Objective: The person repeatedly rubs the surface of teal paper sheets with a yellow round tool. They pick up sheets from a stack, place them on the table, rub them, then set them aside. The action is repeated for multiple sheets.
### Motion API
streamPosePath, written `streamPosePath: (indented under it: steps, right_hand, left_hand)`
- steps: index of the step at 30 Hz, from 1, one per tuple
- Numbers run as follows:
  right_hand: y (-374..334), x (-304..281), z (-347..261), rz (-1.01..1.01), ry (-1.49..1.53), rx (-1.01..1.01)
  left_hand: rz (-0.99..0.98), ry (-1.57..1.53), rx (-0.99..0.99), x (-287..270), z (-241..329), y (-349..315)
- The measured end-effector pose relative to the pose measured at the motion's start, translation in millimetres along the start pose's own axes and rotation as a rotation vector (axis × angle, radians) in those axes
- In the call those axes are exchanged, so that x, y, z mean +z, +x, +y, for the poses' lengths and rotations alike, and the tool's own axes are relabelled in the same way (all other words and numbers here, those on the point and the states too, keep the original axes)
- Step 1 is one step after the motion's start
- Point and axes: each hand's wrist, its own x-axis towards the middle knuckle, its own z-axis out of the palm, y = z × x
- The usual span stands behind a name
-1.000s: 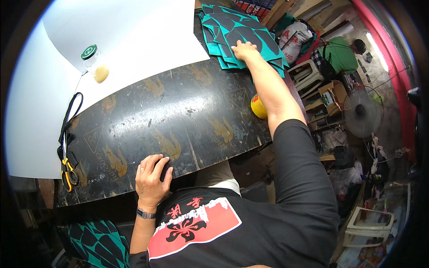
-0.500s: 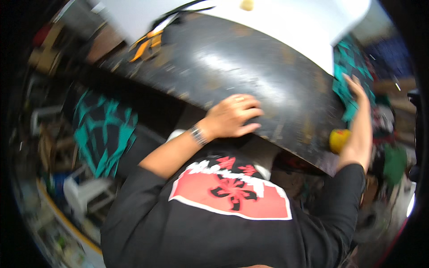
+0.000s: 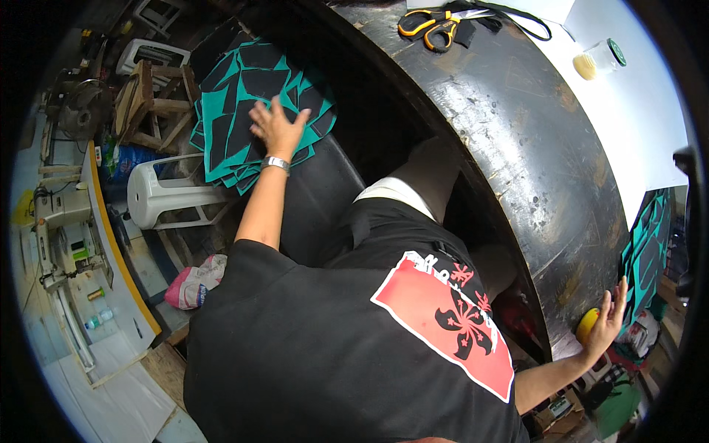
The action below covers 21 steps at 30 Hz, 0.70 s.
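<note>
My left hand point(image 3: 281, 131) is over a stack of flat teal-and-black pieces point(image 3: 233, 111) on my left. Its fingers are spread and hold nothing; whether they touch the top piece I cannot tell. The stack lies at the end of a black padded surface point(image 3: 314, 199) beside my leg. Off to the right, my right hand point(image 3: 610, 319) is open with its fingers stretched out, at the end of the dark table point(image 3: 517, 111). It is beside a second pile of teal-and-black pieces point(image 3: 648, 251) and a round yellow object point(image 3: 588, 325), which it partly hides.
Orange-handled scissors point(image 3: 436, 29) lie on the table's far part near a black strap. A green-lidded jar point(image 3: 602, 59) lies beyond on a white surface. To my left are a white plastic stool point(image 3: 166, 192), a wooden stool point(image 3: 155, 103) and a sewing machine point(image 3: 63, 214).
My view has turned left. My left hand has gone from the table's near edge to the left stack. My right hand has come away from the right pile and is lower.
</note>
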Motion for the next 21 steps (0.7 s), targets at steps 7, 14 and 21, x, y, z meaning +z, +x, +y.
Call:
streamPosePath:
  steps: [7,14,21]
  right_hand:
    - [0,73,-38,0.032,-0.162,-0.045]
    - [18,119,-59,-0.059,-0.122,-0.146]
    - [19,141,-98,-0.102,-0.058,-0.245]
  left_hand:
    - [-0.34,-0.025,-0.084,38,-70,7]
    - [-0.461,-0.159,0.087,11,-98,9]
    - [-0.05,-0.187,0.405,-132,-50,18]
